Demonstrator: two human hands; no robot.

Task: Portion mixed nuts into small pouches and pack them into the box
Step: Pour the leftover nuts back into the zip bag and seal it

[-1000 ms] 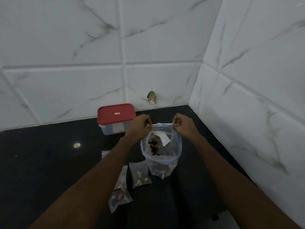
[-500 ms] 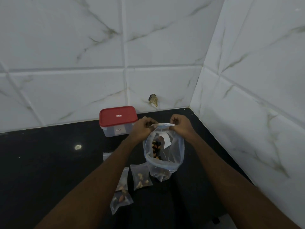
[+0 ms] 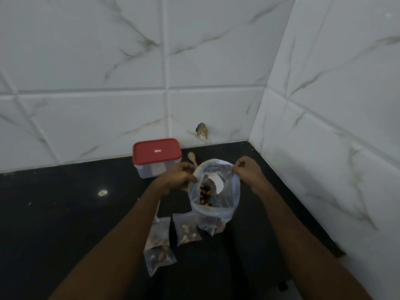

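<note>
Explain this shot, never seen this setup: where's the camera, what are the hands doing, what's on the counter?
No robot: a person works bare-handed. The one view comes from a wide-angle camera on their head, looking forward and down. The left hand and right hand each pinch the rim of a large clear bag, holding its mouth open; mixed nuts show inside. On the black counter lie at least three small pouches with nuts. Behind stand a box, its red lid on, and a small wooden spoon.

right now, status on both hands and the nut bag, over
Left hand and right hand pinch the nut bag rim, mouth open. Filled pouches on the counter beside it. Box lidded behind, nothing in the way.
</note>
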